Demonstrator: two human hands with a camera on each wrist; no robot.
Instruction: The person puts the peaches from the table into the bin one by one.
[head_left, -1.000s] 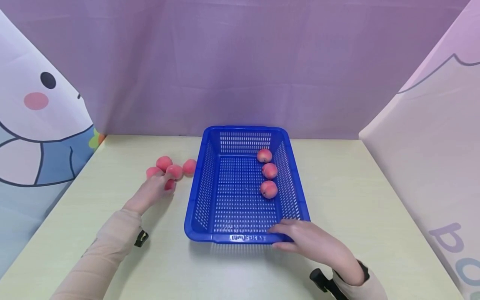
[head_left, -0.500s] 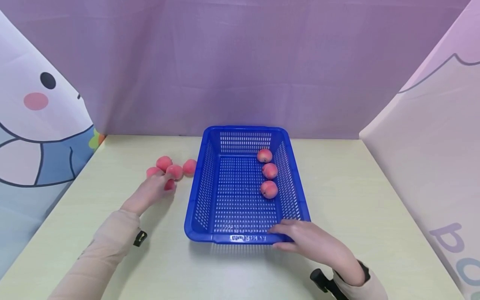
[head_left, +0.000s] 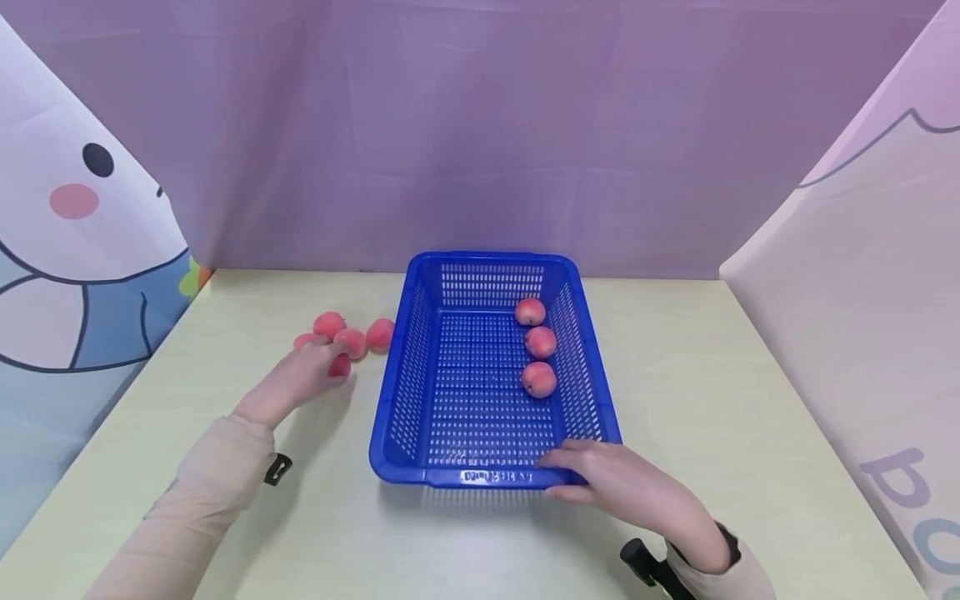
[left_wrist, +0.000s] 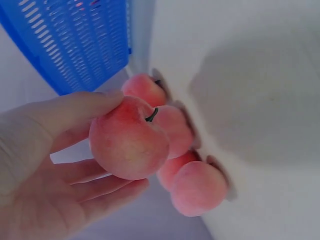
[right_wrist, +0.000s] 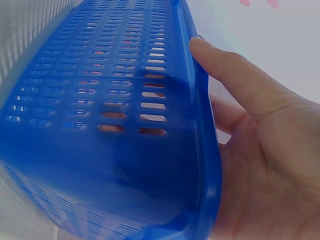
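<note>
My left hand [head_left: 296, 379] holds a pinkish-red apple [left_wrist: 129, 140] with a short dark stem. In the left wrist view the thumb lies along one side of it and the fingers along the other. Several similar apples [left_wrist: 199, 189] are clustered on the table just beyond, partly hidden by the held one. A blue plastic basket [head_left: 480, 477] with slotted walls stands to the right of them. At its near right corner my right hand [head_left: 618, 483] grips the rim, thumb outside and fingers reaching over to the inside, as the right wrist view [right_wrist: 260, 135] also has it.
Inside the basket, three apples [head_left: 538, 379] sit in a row along the right wall. One loose apple [head_left: 379, 335] lies close against the basket's left side. A purple cloth [head_left: 480, 133] stands behind the pale table [head_left: 675, 358], with printed panels at both sides.
The left wrist and forearm have shifted slightly left, the hand still holding the apple in nearly the same place. The right hand and the basket have stayed put.
</note>
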